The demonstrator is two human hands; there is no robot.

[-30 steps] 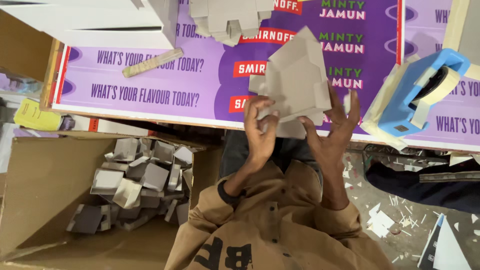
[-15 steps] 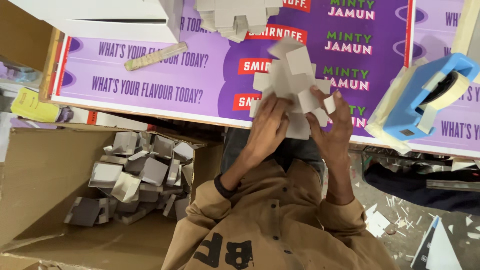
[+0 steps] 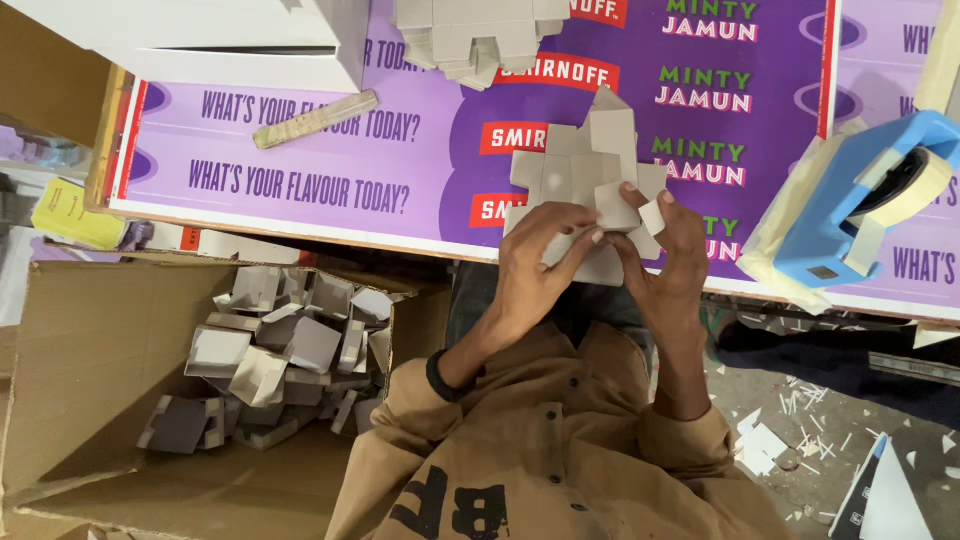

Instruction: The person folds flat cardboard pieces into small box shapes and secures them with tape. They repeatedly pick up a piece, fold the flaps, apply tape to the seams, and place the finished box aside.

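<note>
Closest in, brown jacket sleeves [image 3: 560, 440] with dark block lettering on the chest, a dark band at the left wrist. Both hands are up at the table's near edge. The left hand [image 3: 535, 265] has its fingers curled over the lower part of a flat grey die-cut card blank [image 3: 585, 165], thumb and fingers pinching it. The right hand [image 3: 670, 265] grips the blank's right side, fingertips [image 3: 630, 190] pressing a small flap inward. The blank sits just above the table edge, its stepped tabs pointing away from the person.

Down to the left, on the floor, an open brown cardboard carton [image 3: 100, 400] with a loose heap of folded grey little boxes [image 3: 280, 350] piled in its far corner. Right of the jacket, white paper scraps [image 3: 790, 420] dot the grey floor.

Over the table lies a purple printed poster [image 3: 400, 170], with red label blocks and white and green lettering, edged in red. At its right sits a blue tape dispenser [image 3: 860, 200] carrying a roll of cream tape. Further back, a pale wooden stick [image 3: 315, 118] lies slanted on the poster. At the far edge, a stack of grey card blanks [image 3: 480, 40] in the middle, and a white flat box [image 3: 200, 40] at the far left. A yellow packet [image 3: 75, 215] peeks out beneath the table's left corner.
</note>
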